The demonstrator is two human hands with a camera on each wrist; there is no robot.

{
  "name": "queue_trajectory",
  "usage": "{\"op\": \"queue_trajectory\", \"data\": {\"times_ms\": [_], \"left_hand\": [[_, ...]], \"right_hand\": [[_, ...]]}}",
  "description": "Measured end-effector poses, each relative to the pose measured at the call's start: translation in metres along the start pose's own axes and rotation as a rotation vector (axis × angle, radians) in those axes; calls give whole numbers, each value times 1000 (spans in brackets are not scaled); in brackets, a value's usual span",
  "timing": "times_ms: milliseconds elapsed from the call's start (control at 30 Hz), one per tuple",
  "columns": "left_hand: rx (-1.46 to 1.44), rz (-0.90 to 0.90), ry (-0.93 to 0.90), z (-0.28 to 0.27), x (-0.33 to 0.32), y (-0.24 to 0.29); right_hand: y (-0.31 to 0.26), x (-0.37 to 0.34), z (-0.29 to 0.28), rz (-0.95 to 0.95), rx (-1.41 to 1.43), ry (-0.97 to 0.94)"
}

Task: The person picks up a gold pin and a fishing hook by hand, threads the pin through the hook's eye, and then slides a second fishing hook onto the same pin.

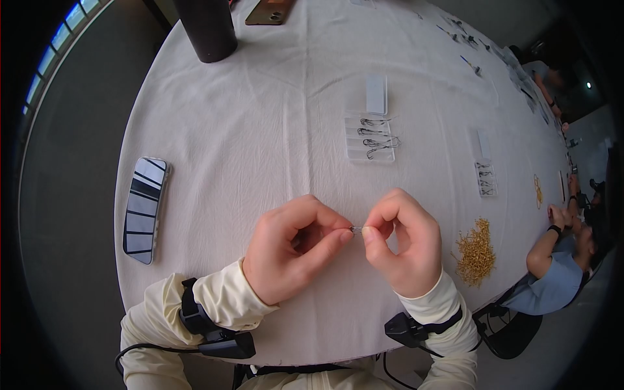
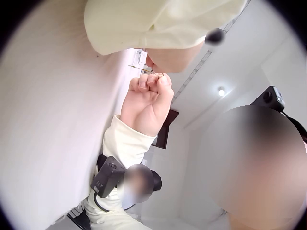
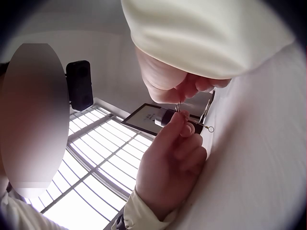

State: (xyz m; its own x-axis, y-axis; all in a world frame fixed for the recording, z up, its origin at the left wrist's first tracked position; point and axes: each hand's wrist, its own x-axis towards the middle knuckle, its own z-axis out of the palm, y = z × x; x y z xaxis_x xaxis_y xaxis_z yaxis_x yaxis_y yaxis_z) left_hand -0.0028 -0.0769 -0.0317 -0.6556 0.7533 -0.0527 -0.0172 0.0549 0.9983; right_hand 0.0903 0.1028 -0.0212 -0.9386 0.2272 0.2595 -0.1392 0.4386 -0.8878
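Left hand (image 1: 286, 250) and right hand (image 1: 406, 244) nearly meet at the fingertips, each closed to a tight pinch on a small metal piece (image 1: 357, 229) bridging the gap; golden pile (image 1: 476, 253) at 3 o'clock from it, clear box (image 1: 351, 152) at 12. Step in hand looks like joining fine parts, exact link too small to read. Next move probably calls for one steady pinch, slight twist from the other.

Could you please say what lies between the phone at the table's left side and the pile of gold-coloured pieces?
In the head view, the left hand and right hand lie between them, pinching small metal parts.
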Motion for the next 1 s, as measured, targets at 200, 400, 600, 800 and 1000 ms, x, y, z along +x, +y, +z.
{"op": "queue_trajectory", "data": {"times_ms": [200, 400, 600, 800, 1000], "left_hand": [[19, 13, 25, 1, 0, -2], [31, 112, 97, 5, 2, -9], [46, 85, 70, 3, 1, -6], [61, 69, 23, 1, 1, -3], [46, 82, 36, 0, 0, -3]], "right_hand": [[-2, 0, 3, -98, -138, 56], [-3, 1, 5, -125, -182, 88], [-2, 1, 6, -211, -271, 124], [1, -1, 8, -282, -351, 125], [2, 4, 6, -585, -586, 126]]}}
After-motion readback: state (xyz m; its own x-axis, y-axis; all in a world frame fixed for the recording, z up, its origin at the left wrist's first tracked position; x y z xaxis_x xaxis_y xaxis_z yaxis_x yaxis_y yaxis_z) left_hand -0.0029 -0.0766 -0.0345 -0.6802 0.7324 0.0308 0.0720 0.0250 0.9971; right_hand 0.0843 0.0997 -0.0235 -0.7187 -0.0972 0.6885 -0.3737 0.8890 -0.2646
